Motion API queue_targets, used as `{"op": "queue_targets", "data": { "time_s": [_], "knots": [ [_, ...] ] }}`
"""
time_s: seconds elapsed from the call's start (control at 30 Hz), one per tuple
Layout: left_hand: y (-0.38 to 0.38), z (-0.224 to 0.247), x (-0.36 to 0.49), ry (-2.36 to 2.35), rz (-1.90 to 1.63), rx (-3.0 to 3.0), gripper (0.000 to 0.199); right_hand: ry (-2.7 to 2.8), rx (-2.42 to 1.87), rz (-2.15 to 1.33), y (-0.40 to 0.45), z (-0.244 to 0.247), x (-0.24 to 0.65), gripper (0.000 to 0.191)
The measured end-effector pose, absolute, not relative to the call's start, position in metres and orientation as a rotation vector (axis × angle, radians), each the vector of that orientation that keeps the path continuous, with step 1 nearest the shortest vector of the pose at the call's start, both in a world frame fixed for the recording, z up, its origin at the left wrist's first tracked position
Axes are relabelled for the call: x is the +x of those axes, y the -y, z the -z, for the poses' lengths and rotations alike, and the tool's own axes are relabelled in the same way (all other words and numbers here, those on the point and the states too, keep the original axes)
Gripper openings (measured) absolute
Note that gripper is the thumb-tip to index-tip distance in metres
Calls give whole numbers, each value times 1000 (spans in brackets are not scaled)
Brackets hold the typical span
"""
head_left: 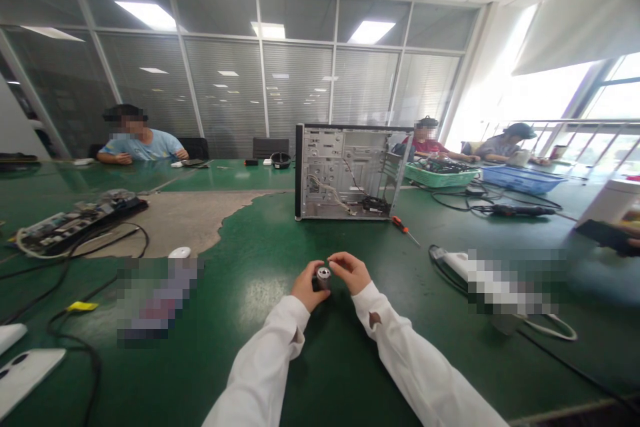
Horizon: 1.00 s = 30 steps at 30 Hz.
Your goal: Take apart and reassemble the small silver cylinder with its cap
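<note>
My left hand [307,285] is wrapped round a small metal cylinder [324,277] that looks like a little electric motor. Its silvery round end faces up and shows dark holes; the fingers cover much of its side. Just right of the cylinder's top, my right hand [353,272] is closed in a pinch, thumb and forefinger together. Whatever those fingertips hold, if anything, is too small to make out. Both hands are just above the green table [260,293], in front of an opened computer case [350,173].
An orange-handled screwdriver [400,225] lies by the case. A power strip [480,273] with cables is at right, a circuit assembly [85,220] at left. Green [445,177] and blue baskets [520,179] stand farther back. Several people sit around the table.
</note>
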<state>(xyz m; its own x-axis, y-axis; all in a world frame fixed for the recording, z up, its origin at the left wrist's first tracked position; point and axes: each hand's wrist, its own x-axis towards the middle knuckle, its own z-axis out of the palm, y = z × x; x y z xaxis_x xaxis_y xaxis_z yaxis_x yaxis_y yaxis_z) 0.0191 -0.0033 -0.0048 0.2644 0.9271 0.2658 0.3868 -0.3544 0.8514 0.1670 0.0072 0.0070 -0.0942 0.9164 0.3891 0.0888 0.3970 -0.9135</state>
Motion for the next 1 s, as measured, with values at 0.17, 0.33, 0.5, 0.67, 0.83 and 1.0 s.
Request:
{"op": "queue_targets", "data": {
  "time_s": [0.17, 0.33, 0.5, 0.67, 0.83, 1.0],
  "knots": [
    [0, 8, 17, -1409, -1143, 1821, 57, 1651, -1244, -676, -17, 3, 178, 17],
    [-9, 15, 10, -1537, -1222, 1715, 56, 1952, -1504, -373, -21, 10, 187, 13],
    [-16, 23, 4, -1545, -1301, 1618, 58, 2027, -1581, -350, -25, 13, 193, 15],
    [-20, 27, 4, -1493, -1342, 1578, 59, 2040, -1691, -319, -29, 13, 200, 30],
    [-24, 31, 4, -1475, -1354, 1524, 58, 2063, -1737, -322, -29, 12, 202, 33],
    [-23, 29, 4, -1479, -1353, 1484, 56, 2092, -1746, -337, -28, 11, 201, 34]
  ]
}}
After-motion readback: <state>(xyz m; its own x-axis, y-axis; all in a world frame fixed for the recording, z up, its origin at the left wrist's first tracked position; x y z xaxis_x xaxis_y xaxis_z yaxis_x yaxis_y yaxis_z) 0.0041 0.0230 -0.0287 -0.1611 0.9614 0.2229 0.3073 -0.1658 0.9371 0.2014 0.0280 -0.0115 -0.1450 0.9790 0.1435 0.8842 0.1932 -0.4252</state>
